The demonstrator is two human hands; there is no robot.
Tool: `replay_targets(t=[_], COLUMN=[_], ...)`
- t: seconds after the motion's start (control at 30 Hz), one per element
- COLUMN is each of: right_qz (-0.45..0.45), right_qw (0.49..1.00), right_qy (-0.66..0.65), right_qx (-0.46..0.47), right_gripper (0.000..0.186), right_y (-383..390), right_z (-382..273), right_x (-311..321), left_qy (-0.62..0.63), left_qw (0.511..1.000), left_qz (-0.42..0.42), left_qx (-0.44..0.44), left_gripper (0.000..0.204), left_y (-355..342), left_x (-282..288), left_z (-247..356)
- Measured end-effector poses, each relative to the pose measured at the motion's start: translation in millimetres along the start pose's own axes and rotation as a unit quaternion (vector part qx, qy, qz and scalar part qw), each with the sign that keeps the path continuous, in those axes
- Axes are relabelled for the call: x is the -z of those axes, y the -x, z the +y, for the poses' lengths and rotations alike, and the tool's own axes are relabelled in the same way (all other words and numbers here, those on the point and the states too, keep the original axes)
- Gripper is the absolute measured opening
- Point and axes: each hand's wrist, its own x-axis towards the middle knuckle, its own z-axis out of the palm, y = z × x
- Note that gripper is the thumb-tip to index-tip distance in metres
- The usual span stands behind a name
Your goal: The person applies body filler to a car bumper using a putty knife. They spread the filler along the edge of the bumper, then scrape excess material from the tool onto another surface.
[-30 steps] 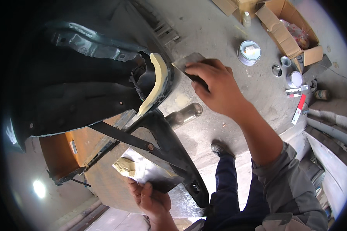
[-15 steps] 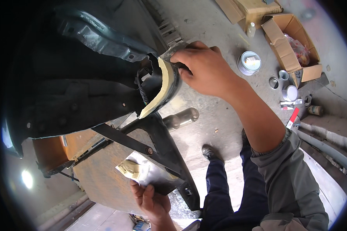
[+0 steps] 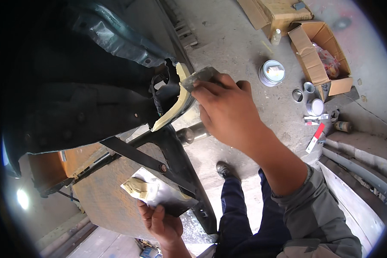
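Observation:
A dark panel with a curved edge (image 3: 51, 116) fills the left. Cream-coloured putty (image 3: 171, 115) coats the rim of its curved end. My right hand (image 3: 230, 103) is closed around a thin grey putty scraper (image 3: 201, 78), whose blade meets the upper part of the putty strip. Lower down, my left hand (image 3: 162, 223) pinches a shiny metal plate (image 3: 170, 201) between thumb and fingers. A thick lump of cream putty (image 3: 138, 188) sits on the far left corner of that plate.
A black metal frame (image 3: 180, 159) stands under the panel, beside a brown rusty board (image 3: 112, 202). On the floor at right are a large can (image 3: 268, 79), a smaller can (image 3: 315, 107), a red-and-white strip (image 3: 315, 137) and an open cardboard box (image 3: 303, 51).
My right hand has drawn the scraper nearer along the putty strip, from its far end, and the blade now shows more. My left hand keeps its hold on the plate.

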Motion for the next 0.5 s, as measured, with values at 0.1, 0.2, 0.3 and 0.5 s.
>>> replay_targets(t=[0.1,0.2,0.3,0.5], right_qz=[0.022,0.039,0.041,-0.057], right_qw=[1.000,0.999,0.999,0.987], right_qy=[0.005,0.013,0.008,-0.150], right_qx=[-0.007,-0.015,-0.021,-0.021], right_gripper=[0.026,0.021,0.018,0.030], right_y=[10,20,27,50], right_z=[-9,-20,-35,-59], right_x=[1,-5,-4,9], left_qy=[-0.003,-0.011,-0.008,-0.006], left_qw=[1.000,0.999,0.999,1.000], left_qz=[-0.015,-0.029,-0.027,-0.027], left_qx=[-0.001,-0.012,-0.015,0.004], left_gripper=[0.060,0.062,0.061,0.061], left_y=[-2,-3,-3,-9], left_x=[4,13,15,6], left_z=[1,-2,-3,-3])
